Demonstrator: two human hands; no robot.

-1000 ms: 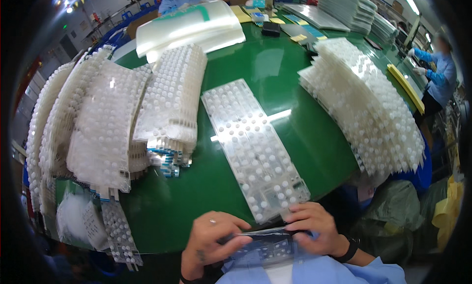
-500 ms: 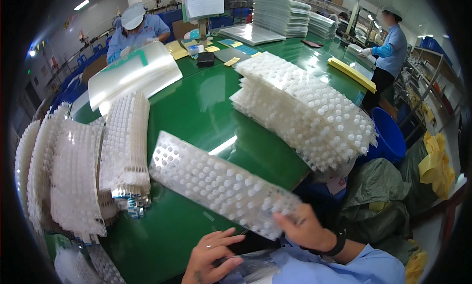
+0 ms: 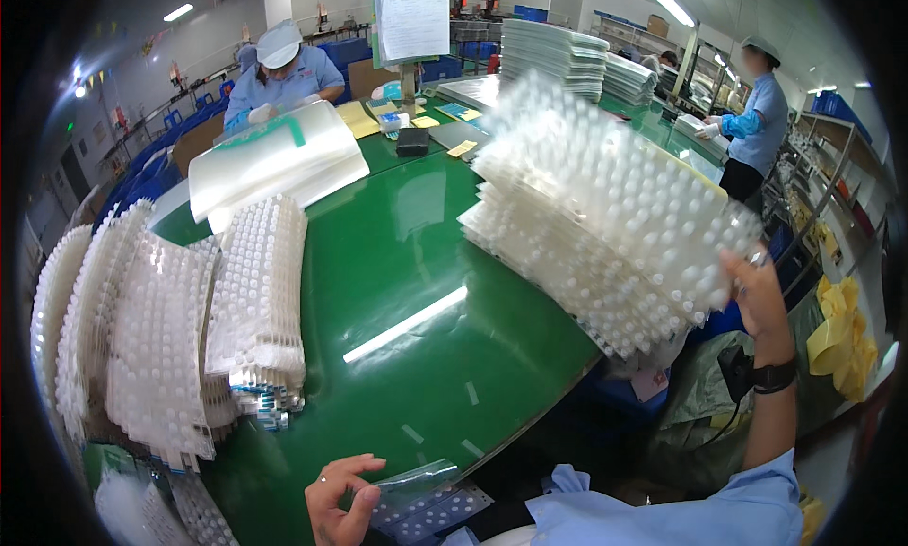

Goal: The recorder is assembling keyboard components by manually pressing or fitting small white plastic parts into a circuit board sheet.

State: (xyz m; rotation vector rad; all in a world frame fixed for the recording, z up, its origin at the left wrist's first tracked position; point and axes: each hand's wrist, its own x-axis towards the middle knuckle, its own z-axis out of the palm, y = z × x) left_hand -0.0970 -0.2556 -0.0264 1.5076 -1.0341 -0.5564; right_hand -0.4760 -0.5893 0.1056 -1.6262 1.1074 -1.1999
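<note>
My right hand (image 3: 754, 295) grips the right end of a clear plastic sheet (image 3: 643, 158) covered with rows of white round dots. The sheet is blurred and lies over a stack of similar dotted sheets (image 3: 567, 262) at the right of the table; whether it touches the stack I cannot tell. At the near edge, my left hand (image 3: 342, 501) has its thumb and fingers apart. Beside its thumb are a clear film (image 3: 426, 478) and, below that, another white-dotted sheet (image 3: 437, 518).
Several leaning stacks of dotted sheets (image 3: 161, 338) line the left of the green table (image 3: 397, 291). Behind them lies a large clear film roll (image 3: 284, 163). A person (image 3: 284, 73) sits across the table; another person (image 3: 757, 111) stands far right. Tall clear sheet stacks (image 3: 553, 59) stand at the back.
My right hand has carried the dotted sheet from the table's middle up and right, over the right stack. My left hand has shifted left and down. The whole view has shifted slightly.
</note>
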